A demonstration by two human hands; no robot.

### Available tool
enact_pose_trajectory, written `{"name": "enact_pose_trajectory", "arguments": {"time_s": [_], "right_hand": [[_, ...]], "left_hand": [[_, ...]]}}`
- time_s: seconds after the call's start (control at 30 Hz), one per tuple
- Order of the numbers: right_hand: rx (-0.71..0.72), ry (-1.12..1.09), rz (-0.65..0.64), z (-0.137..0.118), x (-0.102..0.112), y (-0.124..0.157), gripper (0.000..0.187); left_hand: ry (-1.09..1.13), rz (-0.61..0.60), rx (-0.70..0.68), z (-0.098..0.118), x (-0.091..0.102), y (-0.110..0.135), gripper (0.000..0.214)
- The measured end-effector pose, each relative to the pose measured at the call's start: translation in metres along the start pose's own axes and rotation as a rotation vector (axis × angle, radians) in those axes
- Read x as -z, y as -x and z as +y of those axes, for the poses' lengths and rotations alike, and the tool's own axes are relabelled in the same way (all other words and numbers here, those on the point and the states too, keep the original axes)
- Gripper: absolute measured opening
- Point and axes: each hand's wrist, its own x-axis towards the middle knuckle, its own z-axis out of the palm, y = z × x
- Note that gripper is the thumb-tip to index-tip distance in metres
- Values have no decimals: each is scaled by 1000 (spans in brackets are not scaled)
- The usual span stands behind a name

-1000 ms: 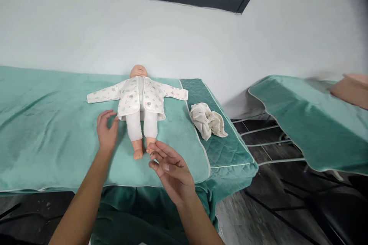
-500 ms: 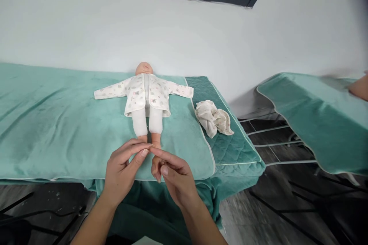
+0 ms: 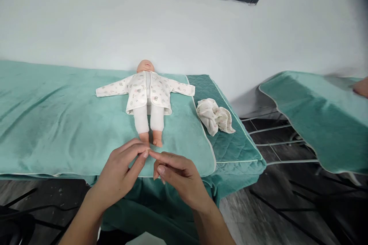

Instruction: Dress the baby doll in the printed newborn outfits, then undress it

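**Empty hands meet just short of a doll's feet**

The doll (image 3: 148, 99) lies face up on the teal towel (image 3: 57, 122) straight ahead of the hands, sleeves spread wide, a pose that likely keeps its whole front within reach. The left hand (image 3: 119, 174) and right hand (image 3: 179, 176) grip nothing, loosely curled with fingertips touching. A crumpled cloth (image 3: 214, 116) sits beyond the right hand. A second ago the hands were apart, the left beside the doll's leg.

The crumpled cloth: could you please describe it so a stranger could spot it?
Start at the long green bed. Its right end has a darker quilted pad, and the cloth lies there, right of the doll. It alone is bunched up.
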Motion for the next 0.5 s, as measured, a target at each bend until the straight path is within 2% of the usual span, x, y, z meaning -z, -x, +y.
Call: {"name": "enact_pose_trajectory", "arguments": {"time_s": [0.1,0.2,0.33,0.43,0.5], "right_hand": [[-63,72,-4,-2,3,-2,31],[-41,181,14,3,1,-1,36],[47,342,-24,19,-5,8,54],[95,342,-68,29,-5,12,67],[101,272,-73,32,-4,12,68]], "left_hand": [[-62,-74,-23,-2,1,-3,21],[-55,-8,-54,-9,-6,-6,21],[18,85,-39,-18,-19,-6,20],[104,147,7,-22,-29,-5,17],[173,173,21,-24,-34,-4,17]]}}
